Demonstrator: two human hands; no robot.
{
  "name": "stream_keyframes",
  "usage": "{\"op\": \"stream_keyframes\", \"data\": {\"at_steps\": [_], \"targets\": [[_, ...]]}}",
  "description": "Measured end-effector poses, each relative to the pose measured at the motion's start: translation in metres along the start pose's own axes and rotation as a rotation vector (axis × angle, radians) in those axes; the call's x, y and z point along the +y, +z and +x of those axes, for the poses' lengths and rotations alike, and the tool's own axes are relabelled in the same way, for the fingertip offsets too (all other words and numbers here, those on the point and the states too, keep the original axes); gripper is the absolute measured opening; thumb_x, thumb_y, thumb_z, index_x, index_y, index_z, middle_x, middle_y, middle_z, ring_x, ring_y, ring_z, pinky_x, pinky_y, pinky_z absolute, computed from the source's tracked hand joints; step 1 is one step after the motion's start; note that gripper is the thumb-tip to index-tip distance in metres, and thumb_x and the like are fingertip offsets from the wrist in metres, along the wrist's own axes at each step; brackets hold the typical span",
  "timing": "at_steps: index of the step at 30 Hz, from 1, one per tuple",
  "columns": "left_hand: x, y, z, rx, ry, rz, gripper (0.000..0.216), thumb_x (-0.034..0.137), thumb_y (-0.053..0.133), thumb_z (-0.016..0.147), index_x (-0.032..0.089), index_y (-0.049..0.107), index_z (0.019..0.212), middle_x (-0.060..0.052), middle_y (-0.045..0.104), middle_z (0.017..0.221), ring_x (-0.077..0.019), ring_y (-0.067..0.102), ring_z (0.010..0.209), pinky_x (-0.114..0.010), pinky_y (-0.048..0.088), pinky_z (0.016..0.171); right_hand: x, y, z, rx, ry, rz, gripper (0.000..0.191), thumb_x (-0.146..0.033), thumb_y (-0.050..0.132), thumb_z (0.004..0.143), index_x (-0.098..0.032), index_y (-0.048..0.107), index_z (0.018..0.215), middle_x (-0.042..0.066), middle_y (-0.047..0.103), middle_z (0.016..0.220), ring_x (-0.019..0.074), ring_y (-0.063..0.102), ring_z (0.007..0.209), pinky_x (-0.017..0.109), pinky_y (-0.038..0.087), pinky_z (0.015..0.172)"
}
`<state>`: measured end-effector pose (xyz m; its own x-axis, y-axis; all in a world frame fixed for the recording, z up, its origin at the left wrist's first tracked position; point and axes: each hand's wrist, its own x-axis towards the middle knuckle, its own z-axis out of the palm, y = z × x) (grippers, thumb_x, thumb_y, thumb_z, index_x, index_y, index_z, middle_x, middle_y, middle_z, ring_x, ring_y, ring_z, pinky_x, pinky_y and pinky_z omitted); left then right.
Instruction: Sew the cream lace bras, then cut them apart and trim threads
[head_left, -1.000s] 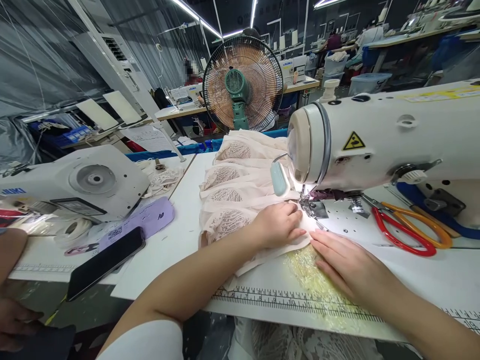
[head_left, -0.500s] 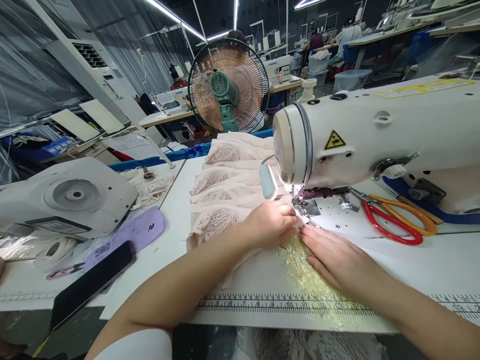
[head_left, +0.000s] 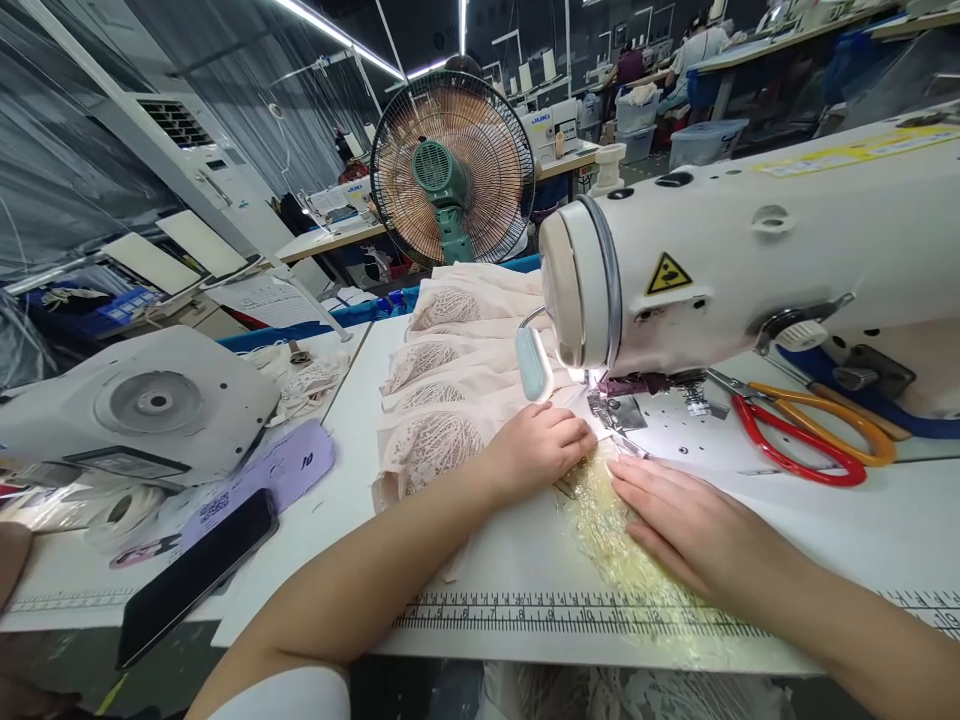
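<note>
Head: left hand (head_left: 536,450), right hand (head_left: 690,525), four lace pieces (head_left: 433,440).

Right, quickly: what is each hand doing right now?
Left hand: curled, pressing the beige fabric; grip cannot be told.
Right hand: open, flat on the yellow lace.

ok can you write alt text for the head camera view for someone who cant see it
A person's left hand and right hand rest on pale lace pieces on a white table, just before the presser foot of a white sewing machine. Red and orange scissors lie to the right, a black phone to the left, a fan behind.
</note>
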<state>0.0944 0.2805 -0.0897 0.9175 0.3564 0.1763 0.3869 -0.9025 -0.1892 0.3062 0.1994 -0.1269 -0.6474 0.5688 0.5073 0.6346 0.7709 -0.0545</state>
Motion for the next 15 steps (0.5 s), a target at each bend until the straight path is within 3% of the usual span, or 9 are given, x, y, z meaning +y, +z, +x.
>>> {"op": "stream_keyframes", "data": {"at_steps": [10, 12, 15], "targets": [[-0.02, 0.007, 0.009, -0.092, -0.079, 0.008, 0.035, 0.021, 0.028, 0.096, 0.016, 0.059, 0.111, -0.008, 0.063, 0.112, -0.0207, 0.055, 0.102, -0.038, 0.043, 0.086, 0.0, 0.0, -0.001, -0.03, 0.01, 0.025, 0.031, -0.017, 0.038, 0.09, -0.006, 0.06, 0.11, 0.017, 0.064, 0.115, 0.0263, 0.058, 0.11, 0.043, 0.053, 0.09], [-0.016, -0.001, 0.012, -0.13, -0.17, 0.012, 0.035, 0.023, 0.028, 0.096, 0.017, 0.06, 0.109, -0.008, 0.062, 0.111, -0.0211, 0.055, 0.101, -0.038, 0.044, 0.084, 0.001, 0.0, 0.001, -0.041, 0.013, 0.034, 0.031, -0.017, 0.037, 0.091, -0.007, 0.06, 0.109, 0.016, 0.064, 0.116, 0.0256, 0.058, 0.11, 0.043, 0.052, 0.09], [0.007, -0.021, 0.003, -0.198, -0.344, 0.055, 0.032, 0.017, 0.032, 0.091, 0.016, 0.064, 0.089, -0.009, 0.063, 0.095, -0.0216, 0.057, 0.09, -0.034, 0.047, 0.073, 0.004, -0.004, 0.004, -0.022, 0.017, 0.063, 0.029, -0.017, 0.038, 0.091, -0.009, 0.061, 0.107, 0.016, 0.065, 0.114, 0.0251, 0.058, 0.109, 0.043, 0.052, 0.09]]}}
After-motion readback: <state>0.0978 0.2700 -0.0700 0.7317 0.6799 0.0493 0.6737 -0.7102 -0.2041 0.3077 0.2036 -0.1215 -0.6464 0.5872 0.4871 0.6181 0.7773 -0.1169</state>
